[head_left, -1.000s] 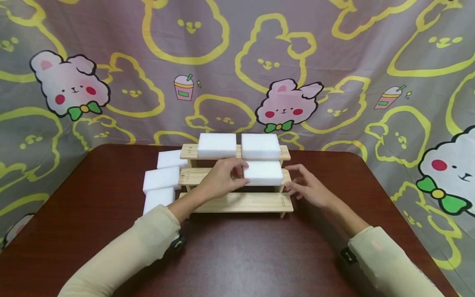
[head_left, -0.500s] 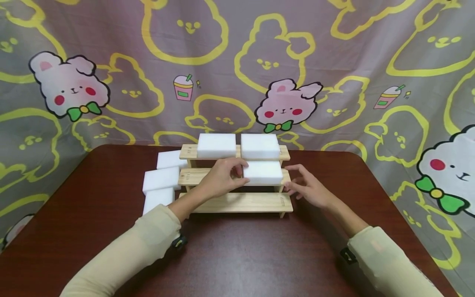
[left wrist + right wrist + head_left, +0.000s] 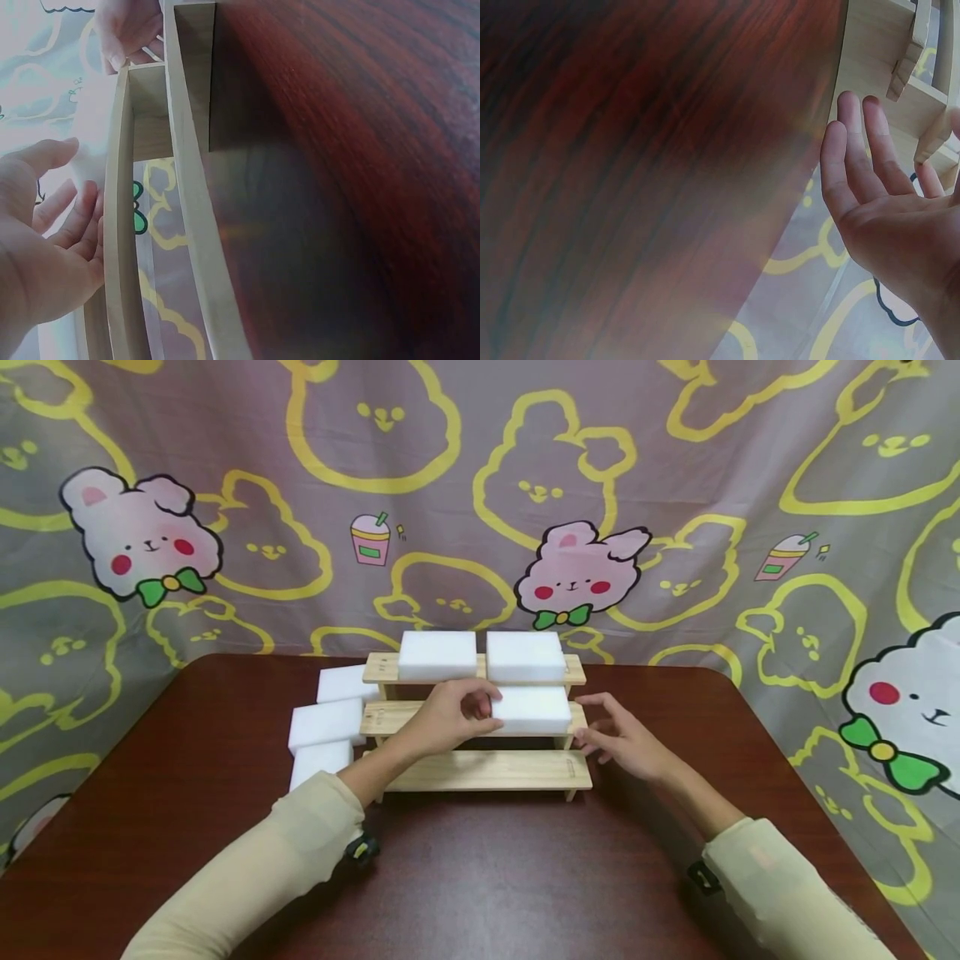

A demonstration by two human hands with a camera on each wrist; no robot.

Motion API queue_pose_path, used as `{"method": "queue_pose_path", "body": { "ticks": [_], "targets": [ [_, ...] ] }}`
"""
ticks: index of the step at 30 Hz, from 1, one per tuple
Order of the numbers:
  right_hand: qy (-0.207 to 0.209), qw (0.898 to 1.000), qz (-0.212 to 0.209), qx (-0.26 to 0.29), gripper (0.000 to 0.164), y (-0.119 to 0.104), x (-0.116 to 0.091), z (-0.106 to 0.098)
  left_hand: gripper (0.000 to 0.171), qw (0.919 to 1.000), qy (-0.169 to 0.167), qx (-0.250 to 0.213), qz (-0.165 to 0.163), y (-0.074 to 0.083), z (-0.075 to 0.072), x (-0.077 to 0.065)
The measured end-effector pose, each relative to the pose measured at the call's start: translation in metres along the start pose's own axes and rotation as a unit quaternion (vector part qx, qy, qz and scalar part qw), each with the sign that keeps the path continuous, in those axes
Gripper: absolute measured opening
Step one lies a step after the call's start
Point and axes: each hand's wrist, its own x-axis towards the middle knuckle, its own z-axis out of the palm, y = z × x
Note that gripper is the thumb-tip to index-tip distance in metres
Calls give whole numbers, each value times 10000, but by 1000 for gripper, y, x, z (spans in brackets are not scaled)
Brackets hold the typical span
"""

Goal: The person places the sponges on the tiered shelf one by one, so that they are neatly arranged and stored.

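Note:
A white foam block point(image 3: 531, 710) lies flat near the right end of the middle tier of a three-tier wooden stand point(image 3: 480, 771). My left hand point(image 3: 450, 717) holds the block's left end, thumb at the front and index finger toward the back. In the left wrist view that hand point(image 3: 45, 240) is beside the tier's edge, its other fingers loosely bent. At the stand's right end is my right hand point(image 3: 626, 739), fingers spread, tips close to the tier's end; contact is unclear. In the right wrist view its fingers point(image 3: 881, 146) look extended.
Two white foam blocks, a left one point(image 3: 437, 654) and a right one point(image 3: 525, 655), sit on the top tier. Left of the stand, several more white blocks point(image 3: 326, 724) lie on the dark wooden table point(image 3: 487, 885). A patterned curtain point(image 3: 450, 518) hangs behind.

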Motion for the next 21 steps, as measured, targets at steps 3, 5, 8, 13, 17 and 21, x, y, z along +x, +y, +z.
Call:
{"method": "queue_pose_path", "body": {
  "ticks": [3,5,8,13,17,21],
  "targets": [
    [8,10000,-11,-11,54,-1,0,0,29,10000,2,16,-55,1,-1,0],
    [12,10000,-19,-15,54,-1,1,1,29,10000,15,40,-65,2,-2,0],
    [19,10000,-26,-35,54,-1,0,0,30,10000,33,27,-82,3,-2,-1],
    [17,10000,-26,-35,54,0,0,0,32,9999,31,-39,-96,2,-3,-3],
    [8,10000,-28,-13,54,1,0,0,33,9999,22,-43,-131,1,-8,-8],
    [9,10000,-42,21,55,1,0,1,35,9999,57,-3,-144,2,-19,-17]
  ]
}}
